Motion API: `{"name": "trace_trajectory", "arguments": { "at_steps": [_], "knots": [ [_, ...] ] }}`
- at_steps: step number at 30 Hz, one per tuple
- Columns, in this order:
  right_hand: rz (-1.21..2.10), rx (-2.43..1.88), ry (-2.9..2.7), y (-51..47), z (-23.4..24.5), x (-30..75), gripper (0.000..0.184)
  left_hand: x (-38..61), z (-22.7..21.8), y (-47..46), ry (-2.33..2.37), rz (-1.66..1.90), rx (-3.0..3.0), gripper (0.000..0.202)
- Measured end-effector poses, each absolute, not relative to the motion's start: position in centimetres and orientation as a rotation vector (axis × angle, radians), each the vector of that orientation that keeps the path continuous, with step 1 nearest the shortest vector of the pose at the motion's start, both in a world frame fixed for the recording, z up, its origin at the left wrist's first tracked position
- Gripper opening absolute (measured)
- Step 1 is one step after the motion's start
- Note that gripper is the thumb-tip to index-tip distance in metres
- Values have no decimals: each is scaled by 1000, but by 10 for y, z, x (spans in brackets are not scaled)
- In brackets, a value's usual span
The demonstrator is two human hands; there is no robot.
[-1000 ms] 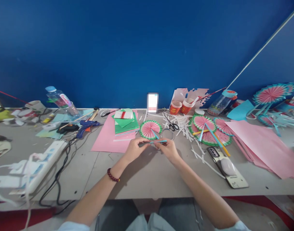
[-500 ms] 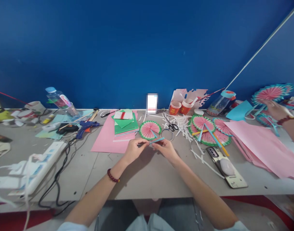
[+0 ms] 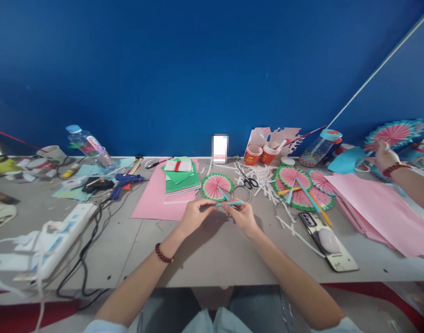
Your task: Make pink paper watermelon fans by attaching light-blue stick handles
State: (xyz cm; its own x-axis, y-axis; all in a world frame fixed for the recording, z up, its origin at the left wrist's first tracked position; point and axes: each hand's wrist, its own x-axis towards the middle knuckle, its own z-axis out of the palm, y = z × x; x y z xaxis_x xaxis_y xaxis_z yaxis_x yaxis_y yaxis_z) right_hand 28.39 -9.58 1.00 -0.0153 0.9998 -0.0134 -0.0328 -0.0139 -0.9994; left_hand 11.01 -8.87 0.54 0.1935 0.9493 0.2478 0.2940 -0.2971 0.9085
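Observation:
Between my two hands is a narrow light-blue paper strip (image 3: 235, 202), held above the table's middle. My left hand (image 3: 198, 214) pinches its left end with thumb and fingers. The fingers of my right hand (image 3: 242, 216) are closed on it further right, and its right end sticks out past them. Just beyond my hands lies a round pleated watermelon paper fan (image 3: 216, 186) with a green edge and a blue stick. A ring of tape (image 3: 246, 195) and black-handled scissors (image 3: 250, 183) lie behind my right hand.
Pink paper (image 3: 156, 203) and green sheets (image 3: 179, 185) lie left; further left are a glue gun (image 3: 123, 182) and power strip (image 3: 66, 240). Right are more fans (image 3: 309, 196), a phone (image 3: 328, 243) and pink sheets (image 3: 378, 208). Another person's hand (image 3: 385, 157) is at a blue-edged fan (image 3: 394, 134).
The blue strip has shifted slightly right in my fingers and shows more past my right hand. At the far right, the other person's hand has pulled back a little and its fingers have spread.

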Motion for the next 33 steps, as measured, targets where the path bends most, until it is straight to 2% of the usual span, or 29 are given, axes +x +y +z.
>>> {"name": "trace_trajectory", "arguments": {
  "at_steps": [11,15,20,26,33],
  "knots": [
    [1246,-1184,-1199,-92,9,286,29,111,7,-91,1197,1150,1626,15],
    [1343,-1223,-1229,-89,-3,290,34,112,9,-93,1178,1136,1627,16],
    [1466,-1123,-1275,-88,-9,289,32,111,7,-92,1160,1134,1630,16],
    [1265,-1148,-1249,-96,0,280,20,114,3,-91,1140,1126,1539,17],
    [1252,-1158,-1167,-95,0,280,30,113,5,-87,1137,1081,1461,23]
  ]
}}
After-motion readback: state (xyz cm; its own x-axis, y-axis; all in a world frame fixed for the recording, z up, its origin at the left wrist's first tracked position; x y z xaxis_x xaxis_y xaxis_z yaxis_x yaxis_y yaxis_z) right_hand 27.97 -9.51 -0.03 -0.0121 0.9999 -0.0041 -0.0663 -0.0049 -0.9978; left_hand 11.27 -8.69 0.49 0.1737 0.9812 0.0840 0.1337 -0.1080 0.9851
